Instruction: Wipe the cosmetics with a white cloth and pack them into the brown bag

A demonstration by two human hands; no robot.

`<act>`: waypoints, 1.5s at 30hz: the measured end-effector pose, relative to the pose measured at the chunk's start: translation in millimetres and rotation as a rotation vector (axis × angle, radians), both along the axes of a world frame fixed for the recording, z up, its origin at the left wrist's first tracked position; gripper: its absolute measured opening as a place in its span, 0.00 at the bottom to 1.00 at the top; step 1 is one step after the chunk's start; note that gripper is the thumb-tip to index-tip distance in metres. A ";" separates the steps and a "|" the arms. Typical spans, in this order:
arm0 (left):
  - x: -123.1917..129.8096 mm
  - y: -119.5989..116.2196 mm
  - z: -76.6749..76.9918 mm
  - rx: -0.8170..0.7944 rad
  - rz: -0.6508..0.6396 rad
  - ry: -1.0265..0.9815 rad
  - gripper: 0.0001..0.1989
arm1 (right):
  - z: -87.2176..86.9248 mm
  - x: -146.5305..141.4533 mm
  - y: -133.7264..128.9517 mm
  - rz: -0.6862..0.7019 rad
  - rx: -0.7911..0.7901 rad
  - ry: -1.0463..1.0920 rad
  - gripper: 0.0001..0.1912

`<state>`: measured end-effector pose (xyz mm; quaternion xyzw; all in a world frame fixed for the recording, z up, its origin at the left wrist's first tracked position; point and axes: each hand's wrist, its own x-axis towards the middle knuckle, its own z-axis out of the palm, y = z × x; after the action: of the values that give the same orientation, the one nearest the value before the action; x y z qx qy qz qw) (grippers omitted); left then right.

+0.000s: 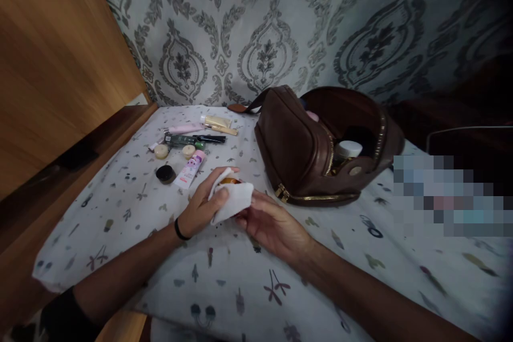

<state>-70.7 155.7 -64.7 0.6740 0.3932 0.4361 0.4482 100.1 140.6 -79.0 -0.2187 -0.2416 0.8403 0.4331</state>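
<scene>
My left hand [204, 203], with a black band at its wrist, is closed on a white cloth [237, 202], the thumb lying across it. An amber-coloured object [228, 180] shows partly through the folds; the cloth covers too much of it to tell its kind. My right hand [272, 222] grips the cloth's right side from below, some of its fingertips hidden. Just beyond the hands lie a pink-and-white tube [191, 169] and a dark-lidded jar [165, 174]. To the right stands an unzipped brown bag [294, 144] with a white-capped container [349, 149] inside.
Behind the tube are two small cream-lidded jars [161, 151], a green-capped bottle [182, 141], a black slim tube [211, 139] and several other cosmetics. Patterned cloth [208, 278] covers the surface. A wooden panel [68, 64] rises at left, the wallpapered wall [264, 53] behind.
</scene>
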 end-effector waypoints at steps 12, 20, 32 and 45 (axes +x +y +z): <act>10.2 -4.3 1.0 0.010 0.183 -0.060 0.23 | 0.0 -1.5 -4.3 0.037 -0.065 -0.057 0.21; 5.8 1.9 3.2 -0.179 0.075 -0.159 0.27 | 1.9 0.4 -5.4 0.081 -0.056 -0.034 0.15; 8.7 -2.2 3.0 -0.170 0.144 -0.184 0.23 | 0.8 -3.2 -6.9 0.027 -0.099 -0.039 0.17; 6.1 2.9 4.5 -0.362 -0.030 -0.368 0.24 | -3.3 -0.5 -6.1 0.081 -0.117 0.000 0.24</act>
<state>-64.6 158.6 -60.2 0.4978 0.3666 0.4673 0.6321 99.6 134.5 -82.3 -0.2338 -0.2010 0.8699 0.3851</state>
